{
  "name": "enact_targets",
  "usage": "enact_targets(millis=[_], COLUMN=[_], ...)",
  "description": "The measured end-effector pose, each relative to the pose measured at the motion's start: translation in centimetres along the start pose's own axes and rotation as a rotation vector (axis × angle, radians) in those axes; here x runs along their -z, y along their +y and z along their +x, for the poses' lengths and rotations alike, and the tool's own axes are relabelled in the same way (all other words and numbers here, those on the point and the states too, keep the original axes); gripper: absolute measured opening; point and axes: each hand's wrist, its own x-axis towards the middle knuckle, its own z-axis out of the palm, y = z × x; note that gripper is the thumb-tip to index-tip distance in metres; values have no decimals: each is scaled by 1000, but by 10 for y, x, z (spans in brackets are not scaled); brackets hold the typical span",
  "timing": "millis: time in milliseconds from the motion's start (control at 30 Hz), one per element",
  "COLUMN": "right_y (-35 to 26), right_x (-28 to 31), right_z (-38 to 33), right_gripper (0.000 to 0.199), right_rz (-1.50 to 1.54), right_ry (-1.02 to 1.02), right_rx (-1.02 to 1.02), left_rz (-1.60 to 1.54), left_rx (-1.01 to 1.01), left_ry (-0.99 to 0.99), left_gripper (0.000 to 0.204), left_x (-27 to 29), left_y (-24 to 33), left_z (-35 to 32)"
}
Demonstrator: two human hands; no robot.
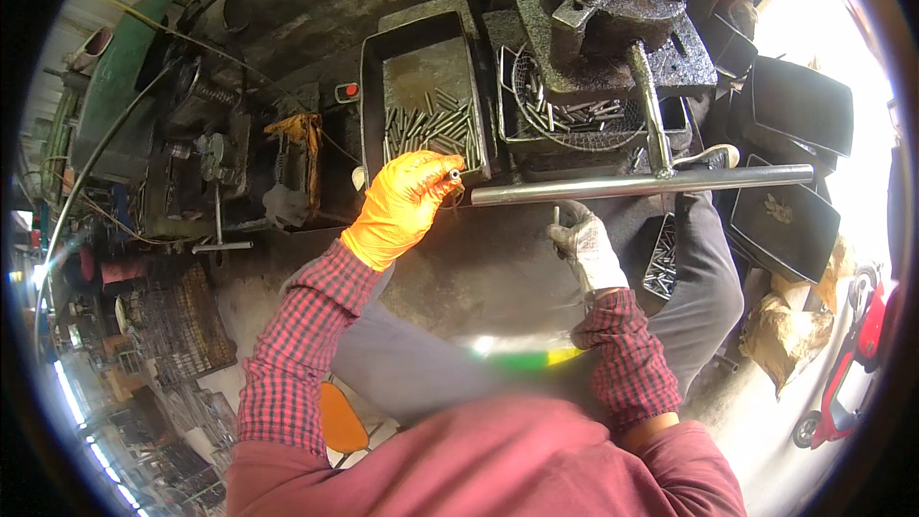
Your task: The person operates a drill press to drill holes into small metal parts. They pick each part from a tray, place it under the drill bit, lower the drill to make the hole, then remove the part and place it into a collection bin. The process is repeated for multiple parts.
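My left hand, in an orange glove, is closed on a small metal pin whose round end points out past the fingertips. It is just in front of a dark metal tray, where many similar pins lie in a heap. My right hand, in a whitish glove, is below the long steel handle bar. Its fingers are pinched round a short metal pin that stands up beside the thumb. Both hands are apart from the bar.
A greasy machine vise carries the handle bar. Under it sits a wire basket with more pins. A narrow box of pins is beside my right leg. Black bins, a brown paper sack and a red wheeled thing are at right.
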Motion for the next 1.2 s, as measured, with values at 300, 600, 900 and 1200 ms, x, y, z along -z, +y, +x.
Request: enact_targets(millis=[300, 600, 900, 1200], right_y=[-26, -48, -62, -54], right_x=[-33, -61, -69, -67], right_z=[-53, -93, -104, -101], right_gripper=[64, 61, 56, 50], right_rz=[88, 130, 121, 222], right_ry=[-223, -364, -411, -420], right_rx=[89, 108, 79, 105], left_rz=[306, 299, 299, 298], left_rx=[-132, -60, -60, -72], left_ry=[34, -12, -33, -84], left_gripper=[39, 40, 44, 41], left_x=[-4, -10, -13, -16], left_y=[20, 30, 36, 44], left_z=[-44, -79, -85, -77])
